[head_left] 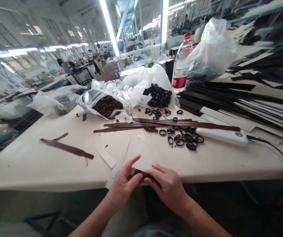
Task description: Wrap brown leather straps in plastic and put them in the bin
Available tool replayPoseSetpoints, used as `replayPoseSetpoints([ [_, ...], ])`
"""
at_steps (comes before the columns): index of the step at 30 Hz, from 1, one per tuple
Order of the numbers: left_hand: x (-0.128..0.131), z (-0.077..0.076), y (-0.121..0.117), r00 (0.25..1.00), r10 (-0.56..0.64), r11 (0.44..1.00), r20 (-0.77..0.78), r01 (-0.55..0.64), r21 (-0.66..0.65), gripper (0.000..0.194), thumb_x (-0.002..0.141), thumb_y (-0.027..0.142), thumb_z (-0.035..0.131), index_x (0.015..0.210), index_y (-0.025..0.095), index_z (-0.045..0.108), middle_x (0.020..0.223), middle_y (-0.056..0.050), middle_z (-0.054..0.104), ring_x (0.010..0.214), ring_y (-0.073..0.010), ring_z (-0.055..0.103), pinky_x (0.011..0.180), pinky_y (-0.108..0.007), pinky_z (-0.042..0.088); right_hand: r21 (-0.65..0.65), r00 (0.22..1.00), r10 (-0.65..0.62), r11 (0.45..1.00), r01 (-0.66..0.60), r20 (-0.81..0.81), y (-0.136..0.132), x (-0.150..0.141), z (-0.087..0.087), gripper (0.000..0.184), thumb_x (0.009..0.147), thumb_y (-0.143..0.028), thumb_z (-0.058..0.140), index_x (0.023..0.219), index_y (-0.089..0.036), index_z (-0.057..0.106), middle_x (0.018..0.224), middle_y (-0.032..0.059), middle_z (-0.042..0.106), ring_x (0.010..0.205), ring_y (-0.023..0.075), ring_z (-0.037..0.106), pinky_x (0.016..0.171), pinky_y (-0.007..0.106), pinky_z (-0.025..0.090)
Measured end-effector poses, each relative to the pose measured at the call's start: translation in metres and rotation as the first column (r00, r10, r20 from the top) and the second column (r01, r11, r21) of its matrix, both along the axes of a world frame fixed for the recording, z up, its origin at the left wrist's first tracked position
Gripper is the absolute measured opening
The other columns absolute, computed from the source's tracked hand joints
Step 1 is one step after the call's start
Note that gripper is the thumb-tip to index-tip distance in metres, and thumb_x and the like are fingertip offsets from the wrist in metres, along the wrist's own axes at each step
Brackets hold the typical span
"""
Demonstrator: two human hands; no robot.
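Observation:
Both my hands meet at the front edge of the table around a dark brown strip (141,172), which looks like leather. My left hand (125,182) pinches one end between thumb and fingers, its index finger sticking out. My right hand (167,184) is closed round the other end and hides most of it. Just beyond my hands lie white paper strips (105,155). Further left rests a flat brown strap (67,148) with a narrow piece beside it. Long brown straps (176,123) lie across the middle, with black loops (187,137) scattered in front of them.
Behind the straps stand an open plastic bag of small brown pieces (107,107) and a bag of black loops (157,95). A red-capped bottle (181,65) is at the back. A white corded device (222,137) lies right, near stacked black strips (213,95).

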State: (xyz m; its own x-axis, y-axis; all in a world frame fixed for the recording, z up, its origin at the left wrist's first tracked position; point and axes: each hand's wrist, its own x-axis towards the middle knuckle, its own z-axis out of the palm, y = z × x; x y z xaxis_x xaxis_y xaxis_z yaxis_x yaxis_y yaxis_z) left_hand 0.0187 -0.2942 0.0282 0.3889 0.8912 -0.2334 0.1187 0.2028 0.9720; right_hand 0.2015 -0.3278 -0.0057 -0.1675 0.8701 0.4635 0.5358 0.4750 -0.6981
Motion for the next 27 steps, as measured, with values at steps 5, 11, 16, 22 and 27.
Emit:
replayPoseSetpoints([
  [5, 0.005, 0.010, 0.023, 0.958, -0.229, 0.964, -0.175, 0.248, 0.099, 0.034, 0.089, 0.033, 0.063, 0.120, 0.021, 0.067, 0.085, -0.005, 0.073, 0.077, -0.0178, 0.065, 0.072, -0.028, 0.049, 0.037, 1.000, -0.008, 0.999, 0.008, 0.014, 0.005, 0.012, 0.003, 0.020, 0.100, -0.028, 0.050, 0.097, -0.020, 0.068, 0.074, 0.0037, 0.064, 0.065, 0.0164, 0.060, 0.059, 0.026, 0.042],
  [11, 0.014, 0.030, 0.045, 0.745, -0.339, 0.719, -0.574, 0.599, 0.353, 0.020, 0.092, 0.025, 0.058, 0.103, 0.022, 0.075, 0.089, -0.006, 0.077, 0.080, -0.0211, 0.070, 0.074, -0.028, 0.050, 0.034, 0.999, -0.024, 0.999, 0.023, 0.026, 0.007, 0.025, 0.002, 0.017, 0.099, -0.025, 0.051, 0.094, -0.021, 0.067, 0.073, 0.0036, 0.064, 0.064, 0.0167, 0.060, 0.059, 0.027, 0.040],
  [16, 0.016, 0.020, 0.048, 0.694, -0.241, 0.540, -0.678, 0.677, 0.501, 0.018, 0.093, 0.027, 0.058, 0.091, 0.021, 0.075, 0.072, -0.005, 0.074, 0.062, -0.0179, 0.067, 0.060, -0.025, 0.046, -0.037, 1.000, 0.026, 0.999, -0.025, 0.014, 0.007, 0.027, -0.001, 0.020, 0.099, -0.026, 0.050, 0.091, -0.021, 0.068, 0.072, 0.0033, 0.063, 0.064, 0.0160, 0.059, 0.059, 0.026, 0.040],
  [22, 0.010, 0.018, 0.046, 0.710, -0.212, 0.570, -0.671, 0.648, 0.505, 0.014, 0.089, 0.023, 0.062, 0.088, 0.022, 0.076, 0.068, -0.005, 0.072, 0.060, -0.0179, 0.065, 0.058, -0.024, 0.045, -0.289, 0.980, 0.108, 0.945, -0.154, -0.168, 0.008, 0.035, 0.007, 0.016, 0.095, -0.028, 0.057, 0.097, -0.020, 0.071, 0.083, 0.0037, 0.069, 0.075, 0.0163, 0.064, 0.067, 0.025, 0.045],
  [27, -0.014, 0.024, 0.050, 0.767, -0.211, 0.714, -0.606, 0.544, 0.440, 0.011, 0.083, 0.024, 0.067, 0.086, 0.026, 0.078, 0.068, -0.002, 0.073, 0.058, -0.0167, 0.064, 0.057, -0.023, 0.044, -0.582, 0.934, 0.098, 0.758, -0.294, -0.345, 0.003, 0.054, 0.017, 0.016, 0.091, -0.029, 0.059, 0.091, -0.017, 0.071, 0.074, -0.0007, 0.067, 0.067, 0.0127, 0.058, 0.062, 0.023, 0.044],
])
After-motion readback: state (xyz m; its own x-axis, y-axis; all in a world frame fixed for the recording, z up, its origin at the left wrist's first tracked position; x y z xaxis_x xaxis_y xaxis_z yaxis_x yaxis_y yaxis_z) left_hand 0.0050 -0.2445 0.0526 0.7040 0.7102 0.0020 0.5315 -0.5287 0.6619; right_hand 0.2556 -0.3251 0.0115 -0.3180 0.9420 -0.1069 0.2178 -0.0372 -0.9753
